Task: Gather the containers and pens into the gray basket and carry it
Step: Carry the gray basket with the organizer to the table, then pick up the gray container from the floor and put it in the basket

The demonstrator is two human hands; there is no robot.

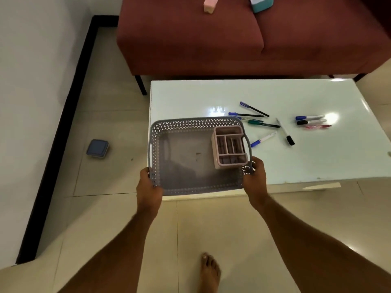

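The gray basket [184,157] with perforated walls sits over the near left corner of the white table [317,161]. My left hand [149,188] grips its near left corner and my right hand [255,178] grips its near right corner. A pink divided organizer [230,147] stands upright inside the basket at its right side. Several pens [254,115] lie scattered on the table just right of the basket, and markers [310,120] lie farther right. A blue-lidded container [97,148] rests on the floor at the left.
A red sofa [232,39] stands behind the table, with a pink box [210,4] and a teal and white box [262,3] on its seat. A white wall with a black skirting runs along the left. My bare foot [209,273] is on the tiled floor.
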